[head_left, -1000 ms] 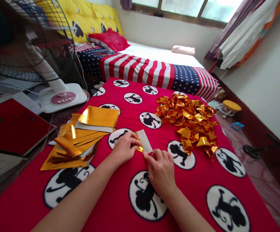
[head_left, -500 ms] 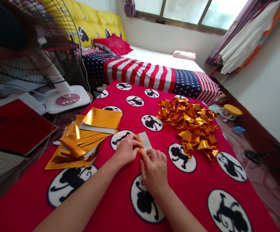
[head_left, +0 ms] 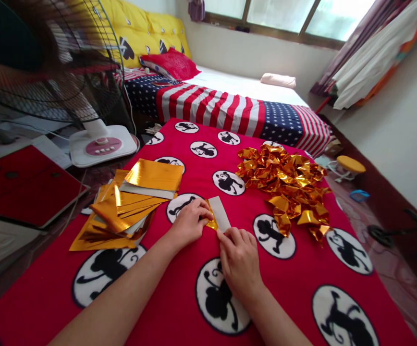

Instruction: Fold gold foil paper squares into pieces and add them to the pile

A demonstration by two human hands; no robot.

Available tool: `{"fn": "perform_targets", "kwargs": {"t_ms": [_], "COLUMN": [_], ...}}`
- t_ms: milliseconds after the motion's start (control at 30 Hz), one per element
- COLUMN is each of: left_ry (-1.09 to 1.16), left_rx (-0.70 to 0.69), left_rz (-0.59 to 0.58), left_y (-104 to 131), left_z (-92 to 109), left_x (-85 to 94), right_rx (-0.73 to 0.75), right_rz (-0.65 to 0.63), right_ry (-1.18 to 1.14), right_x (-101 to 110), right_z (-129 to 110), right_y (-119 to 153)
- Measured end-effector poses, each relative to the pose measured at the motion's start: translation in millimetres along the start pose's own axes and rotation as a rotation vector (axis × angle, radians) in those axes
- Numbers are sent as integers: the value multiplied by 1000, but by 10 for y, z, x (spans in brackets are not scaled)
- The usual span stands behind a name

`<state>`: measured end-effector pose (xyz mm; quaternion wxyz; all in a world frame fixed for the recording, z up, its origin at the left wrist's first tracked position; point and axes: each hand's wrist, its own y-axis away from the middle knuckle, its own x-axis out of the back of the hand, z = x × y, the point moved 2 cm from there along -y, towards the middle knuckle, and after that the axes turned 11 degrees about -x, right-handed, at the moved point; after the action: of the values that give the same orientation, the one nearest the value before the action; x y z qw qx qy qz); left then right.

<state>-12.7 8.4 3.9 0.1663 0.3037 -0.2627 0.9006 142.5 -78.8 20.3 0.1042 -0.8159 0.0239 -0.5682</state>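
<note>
A small sheet of gold foil paper (head_left: 218, 213) lies on the red monkey-print cloth, its pale grey back facing up and a gold strip folded along its left side. My left hand (head_left: 191, 218) grips that folded gold side with curled fingers. At the sheet's near right corner, the fingertips of my right hand (head_left: 239, 257) press down on the paper, bent and close together. Left of my hands is a loose stack of flat gold foil sheets (head_left: 154, 175). On the right sits a heap of folded gold foil pieces (head_left: 284, 175).
A fan (head_left: 102, 144) with blurred blades stands at the left, near a red-topped cabinet (head_left: 28, 187). Beyond the cloth (head_left: 172, 307) is a bed with a flag-patterned cover (head_left: 212, 105). A yellow stool (head_left: 351, 164) stands at right.
My right hand has slid a little rightward along the paper's near edge, leaving more of the gold strip in sight. My left hand stays on the fold. The view has shifted slightly.
</note>
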Motion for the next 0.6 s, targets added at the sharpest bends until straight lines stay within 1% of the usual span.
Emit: {"fn": "perform_targets", "kwargs": {"t_ms": [167, 267, 367, 500, 600], "left_ry": [0, -22, -123, -306, -320], "left_rx": [-28, -59, -87, -140, -189], "left_rz": [46, 57, 58, 46, 4], "left_y": [19, 38, 44, 30, 32], "left_z": [16, 55, 97, 112, 145], "left_x": [3, 18, 43, 42, -6], "right_rx": [-79, -118, -122, -126, -147], "right_rz": [24, 72, 113, 126, 184], "right_ry": [-48, -150, -253, -315, -377], "right_x": [-12, -54, -109, -169, -169], "right_z": [20, 53, 89, 136, 185], "right_y": [-126, -221, -260, -232, -210]}}
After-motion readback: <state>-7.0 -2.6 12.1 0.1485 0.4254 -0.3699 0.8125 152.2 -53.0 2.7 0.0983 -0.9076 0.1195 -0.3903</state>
